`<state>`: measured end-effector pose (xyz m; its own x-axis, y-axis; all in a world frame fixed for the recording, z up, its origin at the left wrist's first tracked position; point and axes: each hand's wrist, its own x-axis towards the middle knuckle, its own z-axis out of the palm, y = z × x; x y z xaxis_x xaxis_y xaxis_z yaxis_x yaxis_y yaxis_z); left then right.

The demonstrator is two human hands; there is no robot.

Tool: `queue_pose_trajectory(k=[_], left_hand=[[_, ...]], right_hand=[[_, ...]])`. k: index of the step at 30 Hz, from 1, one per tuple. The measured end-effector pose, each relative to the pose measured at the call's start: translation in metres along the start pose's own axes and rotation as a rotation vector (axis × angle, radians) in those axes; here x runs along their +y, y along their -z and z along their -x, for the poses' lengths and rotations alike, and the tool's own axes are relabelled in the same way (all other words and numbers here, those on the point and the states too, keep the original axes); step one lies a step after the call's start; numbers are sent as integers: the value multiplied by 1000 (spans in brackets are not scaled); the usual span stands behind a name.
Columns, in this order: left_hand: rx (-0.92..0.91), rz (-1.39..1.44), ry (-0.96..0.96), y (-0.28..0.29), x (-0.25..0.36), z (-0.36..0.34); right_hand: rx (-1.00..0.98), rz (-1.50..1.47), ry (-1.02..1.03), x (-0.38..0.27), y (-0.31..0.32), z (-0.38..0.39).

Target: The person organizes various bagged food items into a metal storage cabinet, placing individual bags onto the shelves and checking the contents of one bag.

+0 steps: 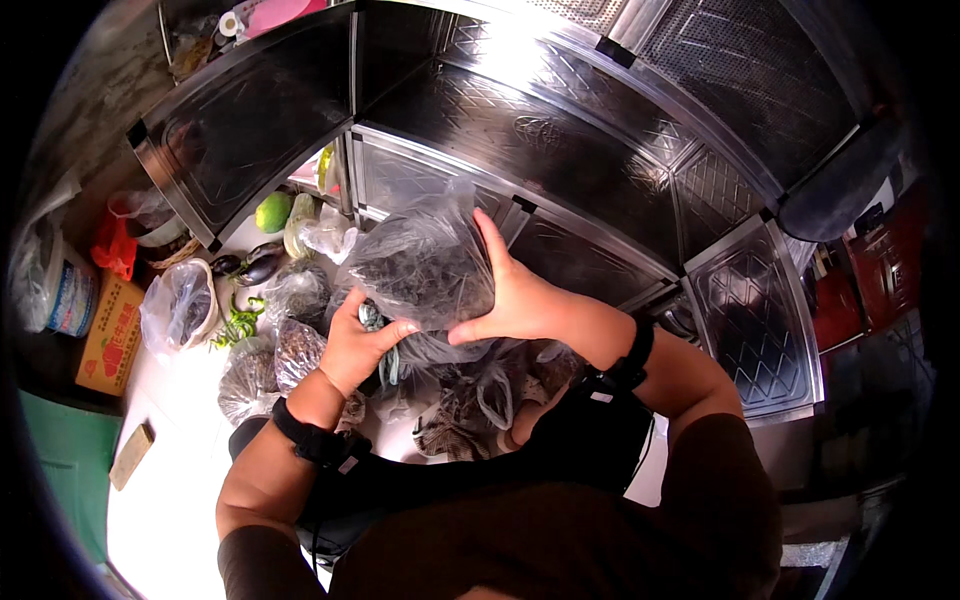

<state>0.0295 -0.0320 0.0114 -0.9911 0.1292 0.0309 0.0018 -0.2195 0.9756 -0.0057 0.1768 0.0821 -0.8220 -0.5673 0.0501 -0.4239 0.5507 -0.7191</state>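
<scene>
Between both hands I hold up a clear plastic bag filled with something dark that I cannot make out. My left hand grips its lower left side, thumb pointing inward. On the right side, my right hand presses with the thumb below and the fingers up along the bag. Directly beneath it, more plastic bags crowd the floor by my feet. To the left lie bags of dark dried goods, green peppers, dark eggplants and a round green fruit or gourd.
A metal cabinet stands ahead, with an open door at left and another open door at right. At the left are a cardboard box, a white bucket, a lined basket and a small wooden block.
</scene>
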Motion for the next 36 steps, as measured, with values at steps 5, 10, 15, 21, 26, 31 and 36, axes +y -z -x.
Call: queue_pose_trajectory(k=[5,10,15,21,26,31,36], left_hand=[[-20,-107,36,6,9,1],[81,-60,-227,14,10,-8],[323,-93,-191,17,14,-4],[309,-12,-3,18,25,0],[345,98,95,30,20,-3],[404,167,180,37,19,-16],[390,235,267,41,14,-30]], right_hand=[[88,-158,110,7,-1,-10],[198,42,277,-24,30,-29],[293,652,459,-21,51,-76],[299,1027,416,56,88,-181],[319,1199,299,106,115,-277],[494,1194,103,143,131,-356],[346,934,-342,173,125,-394]])
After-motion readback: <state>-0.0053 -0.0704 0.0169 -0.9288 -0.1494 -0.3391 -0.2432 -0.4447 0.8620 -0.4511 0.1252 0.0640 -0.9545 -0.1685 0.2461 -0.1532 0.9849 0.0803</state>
